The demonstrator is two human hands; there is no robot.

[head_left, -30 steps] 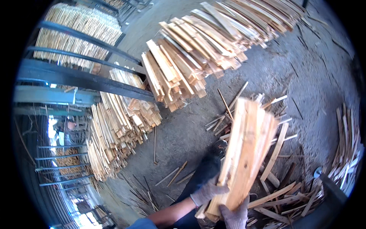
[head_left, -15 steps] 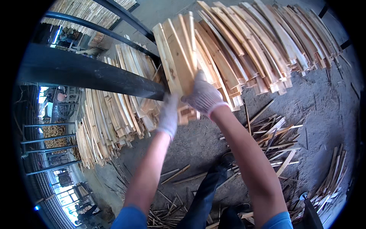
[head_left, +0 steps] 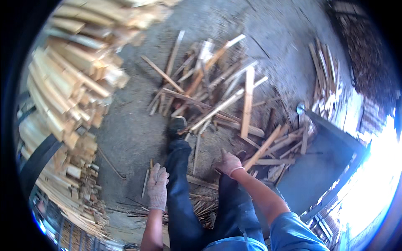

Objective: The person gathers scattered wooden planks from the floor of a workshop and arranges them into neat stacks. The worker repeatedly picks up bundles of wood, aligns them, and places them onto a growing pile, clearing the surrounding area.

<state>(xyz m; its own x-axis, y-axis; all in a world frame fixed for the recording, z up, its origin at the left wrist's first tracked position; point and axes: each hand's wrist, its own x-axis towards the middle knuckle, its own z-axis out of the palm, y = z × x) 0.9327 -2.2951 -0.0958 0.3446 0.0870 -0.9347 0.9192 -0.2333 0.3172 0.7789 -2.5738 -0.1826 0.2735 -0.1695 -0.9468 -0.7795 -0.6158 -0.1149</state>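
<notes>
My left hand (head_left: 158, 188), in a pale knitted glove, hangs low beside my left leg. It holds nothing, and its fingers are loosely stretched. My right hand (head_left: 229, 162), gloved the same way, is in front of my right thigh with its fingers apart and nothing visible in them. Ahead of my feet lies a loose heap of wooden strips (head_left: 209, 94), crossing at many angles. A light wooden slat (head_left: 248, 102) leans across the heap's right side. Another strip (head_left: 263, 147) lies just right of my right hand.
Stacked boards (head_left: 63, 90) line the left side, with a dark metal bar (head_left: 41, 161) among them. A grey metal surface (head_left: 318, 161) stands close on my right. Beyond it lies a bundle of thin strips (head_left: 324, 77). Wood scraps are scattered around my legs on the concrete floor (head_left: 121, 138).
The view has swung right, away from the board stack. Both hands have left the boards and dropped beside my legs. The stack now appears at the left and the strip heap in the middle.
</notes>
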